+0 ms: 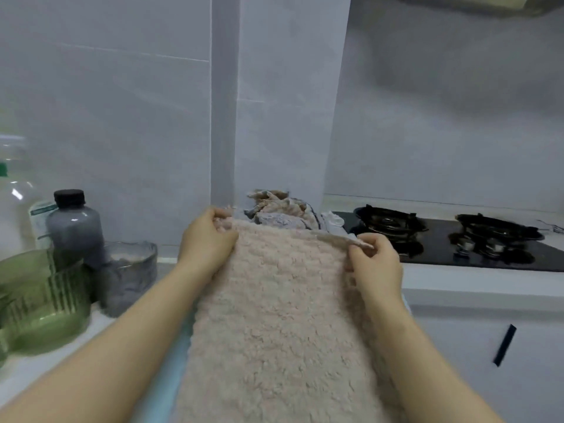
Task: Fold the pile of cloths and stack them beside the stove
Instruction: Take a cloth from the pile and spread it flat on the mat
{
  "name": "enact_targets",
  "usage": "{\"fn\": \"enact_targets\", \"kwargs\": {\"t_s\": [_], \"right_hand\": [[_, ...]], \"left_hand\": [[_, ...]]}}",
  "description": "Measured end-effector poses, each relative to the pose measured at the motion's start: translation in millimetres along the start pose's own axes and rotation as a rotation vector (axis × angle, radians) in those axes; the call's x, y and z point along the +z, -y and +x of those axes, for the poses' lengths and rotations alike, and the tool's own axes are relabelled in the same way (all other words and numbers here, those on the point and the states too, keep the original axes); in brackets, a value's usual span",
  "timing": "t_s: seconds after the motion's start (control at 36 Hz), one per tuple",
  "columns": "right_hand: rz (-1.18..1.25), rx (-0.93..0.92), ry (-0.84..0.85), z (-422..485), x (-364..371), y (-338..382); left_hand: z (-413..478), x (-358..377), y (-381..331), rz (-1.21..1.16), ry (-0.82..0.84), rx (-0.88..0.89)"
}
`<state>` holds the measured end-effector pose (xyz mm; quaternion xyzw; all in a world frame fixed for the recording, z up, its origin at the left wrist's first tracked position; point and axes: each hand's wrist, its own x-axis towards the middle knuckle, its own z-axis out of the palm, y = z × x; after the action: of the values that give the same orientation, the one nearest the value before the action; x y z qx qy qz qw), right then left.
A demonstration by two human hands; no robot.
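Mid-fold: left hand (207,239) and right hand (374,264) each pinch a far corner of the cloth (280,315); next, likely bring corners to the near edge, then stack by the stove (457,239).

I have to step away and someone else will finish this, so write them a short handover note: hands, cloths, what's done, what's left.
Left hand pinches the far left corner of the pink fluffy cloth; right hand pinches its far right corner. The cloth is spread out between them, unfolded.
The pile of crumpled cloths lies behind it by the wall, just left of the stove.
Done: no folded stack is in view.
Left: fold the pink cloth, then the pile, and stack all beside the stove.
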<state>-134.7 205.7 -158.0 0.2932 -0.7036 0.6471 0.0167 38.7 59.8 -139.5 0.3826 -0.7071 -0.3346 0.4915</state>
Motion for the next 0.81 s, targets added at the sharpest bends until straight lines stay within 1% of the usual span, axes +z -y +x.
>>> {"fn": "enact_targets", "kwargs": {"t_s": [0.08,0.14,0.28,0.36,0.42,0.5,0.58,0.64,0.67,0.69,0.75,0.81], "right_hand": [[-0.011,0.098,0.048,6.4,13.9,-26.5],[-0.008,0.129,0.053,11.3,20.7,-37.3],[0.010,0.141,0.028,19.0,31.4,-54.6],[0.013,0.143,0.052,18.7,33.8,-58.7],[-0.005,0.130,0.068,18.2,33.9,-58.8],[-0.018,0.106,0.074,16.1,33.2,-56.3],[-0.009,0.080,0.037,10.6,29.9,-50.5],[0.008,0.070,0.027,5.8,24.7,-42.4],[0.005,0.066,0.038,3.6,20.9,-37.3],[-0.009,0.058,0.062,2.1,16.6,-32.0],[-0.055,0.013,0.158,-1.5,5.7,-22.2],[-0.117,-0.039,0.287,-9.2,-5.5,-14.7]], "left_hand": [[6.9,14.9,20.7,0.055,-0.006,-0.021],[10.1,23.2,31.7,0.046,-0.010,-0.009],[20.6,33.6,58.6,-0.071,0.005,0.014],[26.0,30.3,59.4,-0.056,-0.017,0.023],[24.7,27.9,58.7,0.019,-0.044,0.044],[16.6,27.3,58.6,0.202,-0.110,0.111],[5.2,24.9,49.3,0.400,-0.195,0.140],[-3.4,22.1,40.3,0.394,-0.214,0.190],[-8.6,21.0,35.9,0.344,-0.186,0.237],[-13.7,20.0,32.3,0.281,-0.123,0.291],[-27.0,17.7,25.8,0.217,0.073,0.411],[-42.8,15.8,26.7,0.250,0.270,0.466]]}}
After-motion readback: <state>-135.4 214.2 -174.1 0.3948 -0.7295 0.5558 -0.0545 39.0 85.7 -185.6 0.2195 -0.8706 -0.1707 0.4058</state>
